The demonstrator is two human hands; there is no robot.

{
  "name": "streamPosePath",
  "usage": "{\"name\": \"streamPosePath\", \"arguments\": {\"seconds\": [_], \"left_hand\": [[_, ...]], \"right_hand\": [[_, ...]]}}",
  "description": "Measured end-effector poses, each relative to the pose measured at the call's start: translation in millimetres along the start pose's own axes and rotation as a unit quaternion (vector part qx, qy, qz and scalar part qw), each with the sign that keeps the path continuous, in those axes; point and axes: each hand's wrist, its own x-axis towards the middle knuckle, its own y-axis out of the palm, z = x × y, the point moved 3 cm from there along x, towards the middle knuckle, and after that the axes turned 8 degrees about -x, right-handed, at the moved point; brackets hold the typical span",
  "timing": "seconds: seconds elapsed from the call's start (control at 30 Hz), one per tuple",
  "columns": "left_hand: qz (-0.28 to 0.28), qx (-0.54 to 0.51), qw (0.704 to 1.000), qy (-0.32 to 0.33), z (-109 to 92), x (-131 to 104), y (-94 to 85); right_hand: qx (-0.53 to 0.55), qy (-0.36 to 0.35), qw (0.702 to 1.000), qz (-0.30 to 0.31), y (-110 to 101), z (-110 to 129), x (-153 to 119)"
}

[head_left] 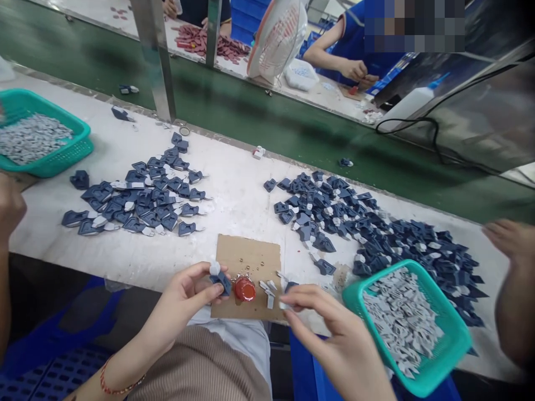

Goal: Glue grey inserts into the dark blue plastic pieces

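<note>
Between the thumb and fingers of my left hand is a dark blue plastic part with a light grey piece at its top. My right hand pinches a small light grey piece at its fingertips. Between my hands a sheet of brown cardboard lies at the table's front edge. On it stands a small red pot with a shiny surface. Several loose grey pieces lie on the cardboard to the pot's right, near my right fingertips.
Piles of dark blue parts lie left and right. Green baskets of grey pieces stand at far left and lower right. Other people's hands show at both sides. Beyond a green strip are a fan and a bottle.
</note>
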Motion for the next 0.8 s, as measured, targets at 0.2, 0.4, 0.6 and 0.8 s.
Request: {"name": "streamPosePath", "arguments": {"seconds": [0.2,0.4,0.6,0.8], "left_hand": [[0.01,-0.015,1.0,-0.003,2.8,-1.8,5.0],[0.017,-0.019,1.0,-0.009,7.9,-2.1,3.5],[0.026,-0.02,0.999,-0.008,9.5,0.6,3.4],[0.039,-0.004,0.999,0.0,9.0,1.8,4.8]], "right_hand": [[-0.013,-0.066,0.996,0.054,41.9,19.7,16.4],[-0.059,-0.102,0.992,0.049,46.8,20.8,14.7],[-0.069,-0.119,0.99,0.044,47.1,24.2,15.1],[-0.072,-0.114,0.99,0.039,47.2,22.8,14.4]]}}
